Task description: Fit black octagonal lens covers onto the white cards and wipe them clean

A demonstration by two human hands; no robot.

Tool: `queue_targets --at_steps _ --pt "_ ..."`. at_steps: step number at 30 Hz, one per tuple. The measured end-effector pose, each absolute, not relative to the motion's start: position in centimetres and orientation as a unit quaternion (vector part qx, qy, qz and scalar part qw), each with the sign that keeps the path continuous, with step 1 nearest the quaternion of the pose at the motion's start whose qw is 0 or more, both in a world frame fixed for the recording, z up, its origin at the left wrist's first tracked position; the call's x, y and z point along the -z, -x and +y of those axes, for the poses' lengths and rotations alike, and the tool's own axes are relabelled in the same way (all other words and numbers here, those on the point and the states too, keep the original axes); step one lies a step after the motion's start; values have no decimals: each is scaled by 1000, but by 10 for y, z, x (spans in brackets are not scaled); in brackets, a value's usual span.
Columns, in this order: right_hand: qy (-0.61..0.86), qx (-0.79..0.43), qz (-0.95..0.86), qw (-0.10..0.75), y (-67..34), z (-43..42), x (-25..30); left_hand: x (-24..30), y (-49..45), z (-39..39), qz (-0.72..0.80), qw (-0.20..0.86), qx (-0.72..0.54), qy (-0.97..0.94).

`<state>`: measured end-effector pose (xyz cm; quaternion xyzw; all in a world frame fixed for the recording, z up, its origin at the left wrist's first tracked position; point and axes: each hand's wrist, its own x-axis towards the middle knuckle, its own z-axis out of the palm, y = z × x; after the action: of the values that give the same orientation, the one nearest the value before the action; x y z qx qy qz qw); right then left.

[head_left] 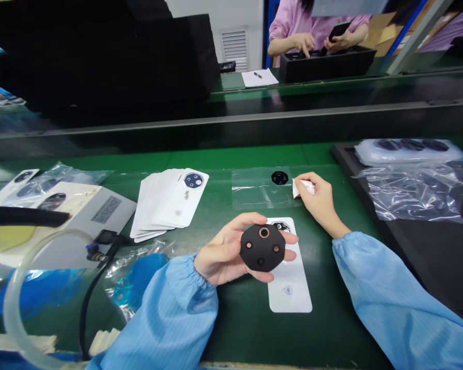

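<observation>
My left hand is closed round a black disc with holes, its flat face turned up toward me. Underneath it lies a white phone-shaped card, partly covered by the hand and disc. Farther right, my right hand pinches a crumpled white wipe against the bench. Beside the wipe, a clear plastic sheet lies flat with a small black octagonal piece on it. Left of the sheet is a fanned stack of white cards, the top one printed with a dark round camera shape.
A white box, a clear hose and blue-filled plastic bags crowd the left. On the right, a black tray carries clear plastic packaging. Across the line, a co-worker in pink handles a phone over a black box.
</observation>
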<state>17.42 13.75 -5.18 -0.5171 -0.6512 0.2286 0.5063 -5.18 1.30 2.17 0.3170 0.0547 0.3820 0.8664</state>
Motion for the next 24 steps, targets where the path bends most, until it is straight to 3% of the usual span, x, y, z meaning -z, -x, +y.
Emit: queue_targets --at_steps 19,24 --pt "510 -227 -656 509 -173 140 53 -20 52 13 51 868 -383 -314" --pt "522 -188 -633 539 -172 125 49 -11 51 22 149 804 -428 -385"
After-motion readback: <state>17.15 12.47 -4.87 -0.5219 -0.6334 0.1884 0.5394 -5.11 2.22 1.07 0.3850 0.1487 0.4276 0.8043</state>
